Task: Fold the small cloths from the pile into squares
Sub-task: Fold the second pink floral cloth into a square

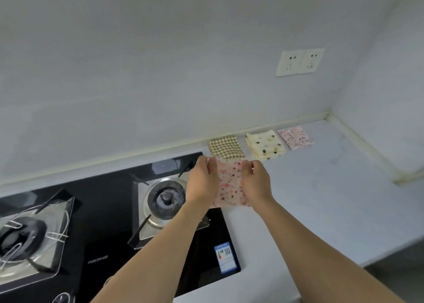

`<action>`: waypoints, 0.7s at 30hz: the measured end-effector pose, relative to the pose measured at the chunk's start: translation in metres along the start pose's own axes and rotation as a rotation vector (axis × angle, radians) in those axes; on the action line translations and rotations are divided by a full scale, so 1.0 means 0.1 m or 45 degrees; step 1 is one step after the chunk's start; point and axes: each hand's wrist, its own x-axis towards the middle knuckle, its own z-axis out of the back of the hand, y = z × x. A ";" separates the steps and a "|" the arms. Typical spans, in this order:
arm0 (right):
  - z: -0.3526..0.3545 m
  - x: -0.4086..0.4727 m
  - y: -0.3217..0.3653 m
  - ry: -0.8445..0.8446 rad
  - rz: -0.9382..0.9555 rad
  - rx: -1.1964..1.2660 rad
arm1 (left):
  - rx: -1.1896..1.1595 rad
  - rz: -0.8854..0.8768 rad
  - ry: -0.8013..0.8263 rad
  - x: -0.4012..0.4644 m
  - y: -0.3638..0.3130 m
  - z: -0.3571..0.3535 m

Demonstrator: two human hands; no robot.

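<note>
Both hands hold one cloth in the air over the edge of the stove — a loose corner is the main risk.

The left hand [202, 178] and right hand [255, 180] each pinch a top corner of the thin pink cloth with red and dark dots [229, 184], which hangs between them, its lower edge free. It sags just beside the steel gas burner [166, 199] at 9 o'clock on the black glass stove [110, 245]; it could snag the grate or fold crooked if one corner slips. At 12 to 1 o'clock lie three folded squares — brown checked [226, 147], cream spotted [265, 144], pink dotted [295, 137] — on the pale countertop [332, 199].
</note>
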 end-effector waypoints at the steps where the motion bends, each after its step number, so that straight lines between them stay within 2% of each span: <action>1: 0.09 0.11 -0.05 -0.009 -0.016 -0.001 | 0.012 -0.014 0.020 0.06 -0.05 -0.13; 5: 0.50 0.52 -0.31 -0.013 -0.123 -0.016 | -0.019 0.022 0.106 0.29 -0.24 -0.68; 13: 1.52 1.89 -0.95 0.141 -0.461 0.044 | -0.068 0.304 0.395 1.16 -0.79 -2.15; 17: 1.89 2.61 -1.09 0.177 -0.500 0.138 | -0.149 0.446 0.391 1.70 -0.97 -2.79; 21: 2.05 3.23 -1.17 0.148 -0.500 0.167 | -0.101 0.446 0.329 2.15 -1.11 -3.20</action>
